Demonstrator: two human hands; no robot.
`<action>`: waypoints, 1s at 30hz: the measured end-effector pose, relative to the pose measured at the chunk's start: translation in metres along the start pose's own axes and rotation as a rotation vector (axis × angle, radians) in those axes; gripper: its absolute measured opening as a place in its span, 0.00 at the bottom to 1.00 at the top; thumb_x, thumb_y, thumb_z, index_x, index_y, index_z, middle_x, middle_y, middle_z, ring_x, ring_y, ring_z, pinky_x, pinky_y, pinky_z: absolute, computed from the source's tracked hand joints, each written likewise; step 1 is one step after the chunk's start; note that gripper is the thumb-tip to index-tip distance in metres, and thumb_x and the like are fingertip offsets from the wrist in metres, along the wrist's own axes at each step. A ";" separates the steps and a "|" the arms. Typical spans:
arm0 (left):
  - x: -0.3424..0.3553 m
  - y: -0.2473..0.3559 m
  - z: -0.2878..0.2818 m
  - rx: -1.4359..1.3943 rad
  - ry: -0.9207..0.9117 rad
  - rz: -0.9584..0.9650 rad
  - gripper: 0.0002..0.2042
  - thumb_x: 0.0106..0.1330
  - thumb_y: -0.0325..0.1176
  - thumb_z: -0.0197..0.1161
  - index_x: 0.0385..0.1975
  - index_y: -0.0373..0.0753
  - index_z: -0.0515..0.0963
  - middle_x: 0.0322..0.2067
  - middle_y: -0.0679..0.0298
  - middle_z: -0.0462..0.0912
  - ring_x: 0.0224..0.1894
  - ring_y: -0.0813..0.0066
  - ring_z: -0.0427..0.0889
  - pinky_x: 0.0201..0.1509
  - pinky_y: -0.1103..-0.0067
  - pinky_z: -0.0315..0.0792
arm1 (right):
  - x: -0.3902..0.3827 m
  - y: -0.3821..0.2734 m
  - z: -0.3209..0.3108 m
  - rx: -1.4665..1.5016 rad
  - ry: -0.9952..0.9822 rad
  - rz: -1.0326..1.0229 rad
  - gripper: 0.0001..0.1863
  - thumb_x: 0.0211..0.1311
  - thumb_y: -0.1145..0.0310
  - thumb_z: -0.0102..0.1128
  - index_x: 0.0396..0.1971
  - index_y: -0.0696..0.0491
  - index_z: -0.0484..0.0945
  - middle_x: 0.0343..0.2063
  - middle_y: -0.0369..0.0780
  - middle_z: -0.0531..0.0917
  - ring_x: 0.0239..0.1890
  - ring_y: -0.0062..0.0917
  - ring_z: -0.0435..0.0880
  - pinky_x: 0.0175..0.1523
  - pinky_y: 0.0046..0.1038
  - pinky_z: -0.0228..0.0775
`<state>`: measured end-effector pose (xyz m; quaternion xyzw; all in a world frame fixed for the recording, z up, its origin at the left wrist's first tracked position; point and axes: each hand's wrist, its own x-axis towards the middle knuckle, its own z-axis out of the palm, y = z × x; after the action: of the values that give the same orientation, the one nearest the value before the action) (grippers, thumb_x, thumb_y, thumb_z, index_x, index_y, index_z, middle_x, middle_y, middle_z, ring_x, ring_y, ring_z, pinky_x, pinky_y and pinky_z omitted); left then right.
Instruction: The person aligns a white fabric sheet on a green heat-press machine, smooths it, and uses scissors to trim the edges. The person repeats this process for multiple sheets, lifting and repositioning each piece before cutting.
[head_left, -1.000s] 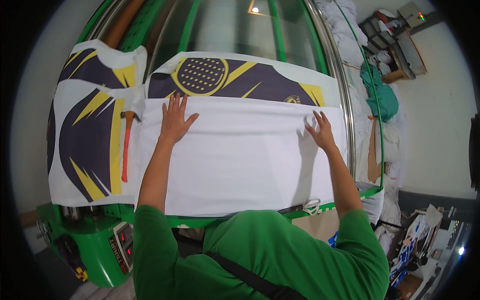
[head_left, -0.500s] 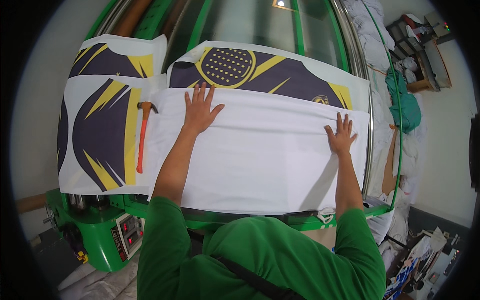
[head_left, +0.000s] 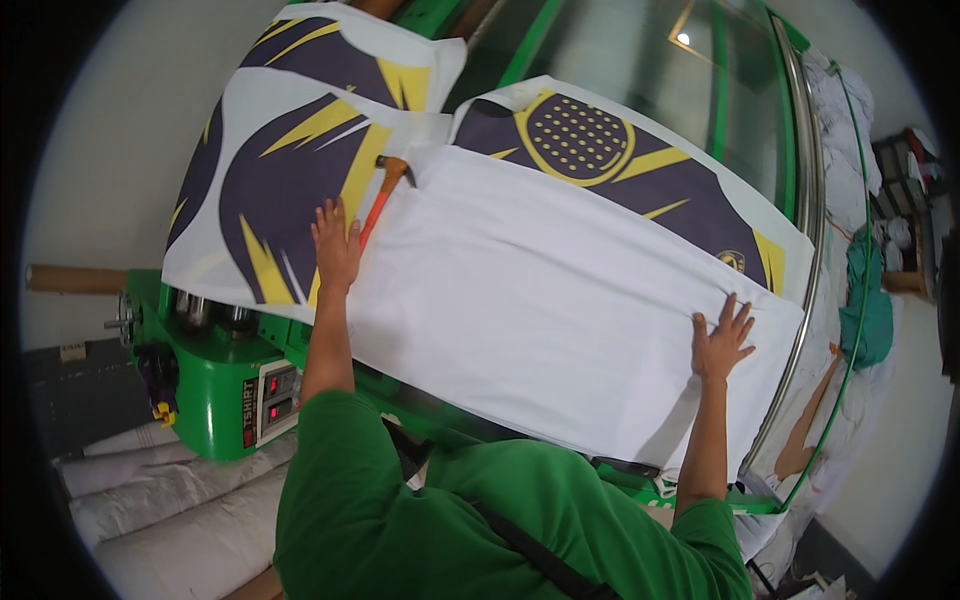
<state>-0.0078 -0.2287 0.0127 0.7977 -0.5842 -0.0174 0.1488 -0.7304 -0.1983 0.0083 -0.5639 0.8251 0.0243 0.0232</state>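
One spread, empty left hand (head_left: 337, 250) flanks an orange-handled claw hammer (head_left: 385, 188) at centre-left; the right hand (head_left: 720, 345), likewise splayed, could, if dragged, crease the rectangular white cloth (head_left: 540, 300).

The left grip (head_left: 337, 245), splayed, is over a dark-and-yellow printed panel (head_left: 283, 195) beside an orange-handled claw hammer (head_left: 377, 212); the right grip (head_left: 722, 342) rests on white fabric (head_left: 560, 310) overlapping a racket-print panel (head_left: 580, 138) on a green machine (head_left: 212, 400).
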 end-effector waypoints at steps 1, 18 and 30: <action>-0.005 -0.016 -0.001 0.066 -0.085 -0.031 0.33 0.83 0.52 0.45 0.80 0.39 0.58 0.81 0.46 0.52 0.83 0.44 0.44 0.84 0.53 0.36 | 0.002 0.003 0.001 0.009 0.004 -0.011 0.52 0.65 0.28 0.56 0.83 0.33 0.49 0.83 0.45 0.47 0.84 0.51 0.42 0.74 0.77 0.32; -0.006 -0.004 0.006 0.033 -0.080 0.085 0.29 0.82 0.46 0.49 0.79 0.44 0.60 0.77 0.51 0.63 0.80 0.43 0.55 0.84 0.52 0.45 | 0.016 0.031 0.007 -0.023 0.008 -0.018 0.47 0.69 0.29 0.51 0.83 0.30 0.48 0.84 0.41 0.44 0.84 0.48 0.42 0.73 0.78 0.32; -0.028 -0.006 -0.008 0.043 -0.027 -0.030 0.33 0.79 0.49 0.54 0.79 0.42 0.57 0.78 0.47 0.58 0.81 0.45 0.54 0.83 0.53 0.46 | 0.037 0.041 0.007 -0.024 -0.090 -0.001 0.50 0.67 0.26 0.49 0.83 0.31 0.46 0.84 0.42 0.42 0.84 0.49 0.40 0.72 0.80 0.31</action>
<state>-0.0096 -0.1987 0.0143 0.8092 -0.5742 -0.0180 0.1233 -0.7820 -0.2178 -0.0009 -0.5631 0.8225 0.0596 0.0536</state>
